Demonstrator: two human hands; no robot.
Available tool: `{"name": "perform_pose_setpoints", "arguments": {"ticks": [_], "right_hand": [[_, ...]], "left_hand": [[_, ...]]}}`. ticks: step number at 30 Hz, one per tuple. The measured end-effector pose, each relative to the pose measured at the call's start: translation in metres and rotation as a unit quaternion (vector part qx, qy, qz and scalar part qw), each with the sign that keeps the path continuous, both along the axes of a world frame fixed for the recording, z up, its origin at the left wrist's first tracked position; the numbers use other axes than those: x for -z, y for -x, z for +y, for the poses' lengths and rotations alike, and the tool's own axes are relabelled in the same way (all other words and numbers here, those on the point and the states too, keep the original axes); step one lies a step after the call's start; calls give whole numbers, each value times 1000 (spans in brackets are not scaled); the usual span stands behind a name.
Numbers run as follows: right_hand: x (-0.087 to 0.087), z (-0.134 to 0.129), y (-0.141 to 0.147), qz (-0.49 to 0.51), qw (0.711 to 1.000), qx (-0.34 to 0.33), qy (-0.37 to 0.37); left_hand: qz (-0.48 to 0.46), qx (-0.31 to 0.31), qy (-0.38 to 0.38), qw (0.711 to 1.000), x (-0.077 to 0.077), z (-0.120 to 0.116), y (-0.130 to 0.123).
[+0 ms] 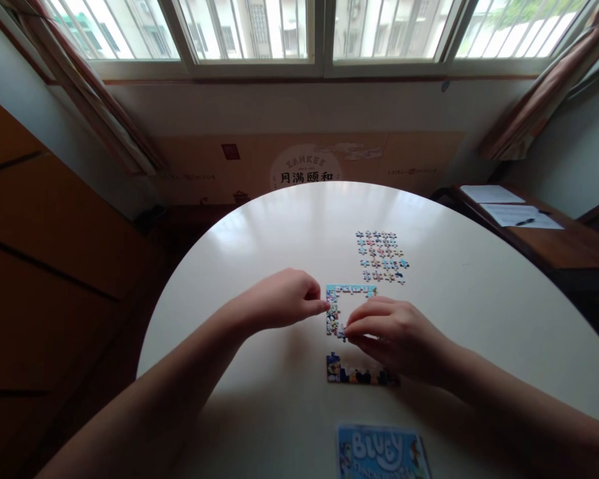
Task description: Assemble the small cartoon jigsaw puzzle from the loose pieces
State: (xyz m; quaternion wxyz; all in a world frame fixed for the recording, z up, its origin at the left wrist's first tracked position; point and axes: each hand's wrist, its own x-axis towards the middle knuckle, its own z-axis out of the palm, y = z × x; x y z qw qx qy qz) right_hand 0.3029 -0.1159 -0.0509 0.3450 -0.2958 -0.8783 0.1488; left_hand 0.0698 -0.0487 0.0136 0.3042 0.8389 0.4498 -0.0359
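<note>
A partly joined jigsaw puzzle (352, 289) lies on the white table, with a top edge and a left side linked together. My left hand (292, 297) is closed, its fingers curled under, and one extended digit touches the puzzle's left side. Between the fingertips of my right hand (387, 332) is a small puzzle piece (341, 332), low against the inside of that left side. A separate joined bottom strip (333, 369) lies nearer me, its right end partly hidden below my right hand.
Several loose puzzle pieces (378, 253) are laid out in rows beyond the puzzle. A blue Bluey box (379, 452) sits at the near edge of view. On the right, a brown desk (586, 243) holds papers (519, 216) and a pen (525, 221). Windows line the far wall.
</note>
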Motion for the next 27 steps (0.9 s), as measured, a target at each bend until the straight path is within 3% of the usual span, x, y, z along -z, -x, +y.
{"name": "perform_pose_setpoints", "arguments": {"ticks": [14,27], "right_hand": [[5,-2,16,-90,994,-2,-61],[9,-3,17,-81,995,19,-57]], "left_hand": [[54,25,-45,997,9,-3,-9],[55,16,-34,998,9,-5,-11]]}}
